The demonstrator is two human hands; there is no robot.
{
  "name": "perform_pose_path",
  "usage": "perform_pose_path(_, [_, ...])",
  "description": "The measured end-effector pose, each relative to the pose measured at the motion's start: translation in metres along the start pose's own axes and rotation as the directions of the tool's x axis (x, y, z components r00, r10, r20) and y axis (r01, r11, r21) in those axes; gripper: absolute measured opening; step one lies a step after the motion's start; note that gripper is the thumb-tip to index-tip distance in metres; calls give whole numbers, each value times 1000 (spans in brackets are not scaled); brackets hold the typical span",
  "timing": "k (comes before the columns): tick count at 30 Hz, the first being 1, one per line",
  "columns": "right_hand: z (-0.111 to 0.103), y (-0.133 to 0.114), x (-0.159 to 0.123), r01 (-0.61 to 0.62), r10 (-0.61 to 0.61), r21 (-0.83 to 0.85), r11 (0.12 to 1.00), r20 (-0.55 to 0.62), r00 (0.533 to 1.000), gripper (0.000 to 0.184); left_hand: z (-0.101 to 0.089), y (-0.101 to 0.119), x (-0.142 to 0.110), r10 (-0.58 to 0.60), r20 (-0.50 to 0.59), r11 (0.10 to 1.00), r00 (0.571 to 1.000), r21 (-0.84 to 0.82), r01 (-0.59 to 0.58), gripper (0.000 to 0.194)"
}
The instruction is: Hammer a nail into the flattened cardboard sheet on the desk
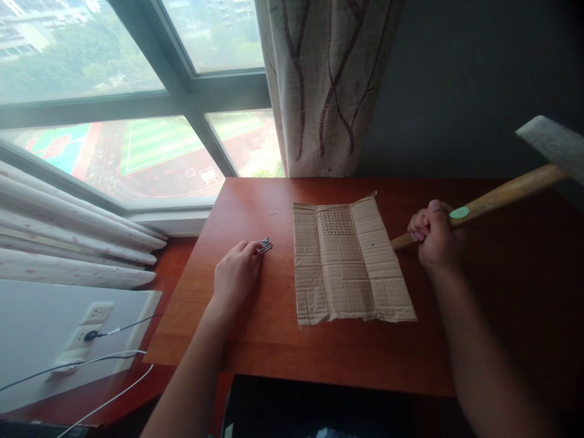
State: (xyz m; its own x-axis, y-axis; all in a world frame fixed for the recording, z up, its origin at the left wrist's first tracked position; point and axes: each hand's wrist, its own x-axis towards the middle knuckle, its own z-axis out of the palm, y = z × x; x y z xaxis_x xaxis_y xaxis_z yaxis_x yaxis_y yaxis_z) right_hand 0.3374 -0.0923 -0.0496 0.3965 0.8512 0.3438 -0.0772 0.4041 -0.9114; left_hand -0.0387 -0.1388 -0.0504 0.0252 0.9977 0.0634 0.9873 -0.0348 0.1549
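Note:
My right hand (438,238) is wrapped round the wooden handle of a hammer (511,191), raised over the right side of the table. The hammer's grey head is up at the right edge of the view, partly cut off. On the left, my left hand (236,271) rests on the table with its fingertips closed on a small bunch of nails (265,245); their tips poke out past the fingers. Between the hands lies a creased sheet of cardboard (344,280), with rows of small dark holes in its upper middle panel and a single dark spot on its right panel.
The reddish-brown wooden table (274,347) stands against a dark wall and a window (150,146). Curtains (319,91) hang behind it and at the left. A wall socket (86,334) with plugged-in cables is at the lower left. Something black sits below the table's front edge.

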Motion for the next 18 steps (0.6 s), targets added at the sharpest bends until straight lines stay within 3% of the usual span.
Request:
perform_pose_path(12, [0,-1,-1,5,-5,-13,1000,-3,1000,49,-5,-7,13,-2,-49,1000,999,9,2,25])
perform_pose_path(18, [0,0,0,-1,1,-10,1000,-6,1000,48,-9,-15,29,38,32,990,999,135,-42,27])
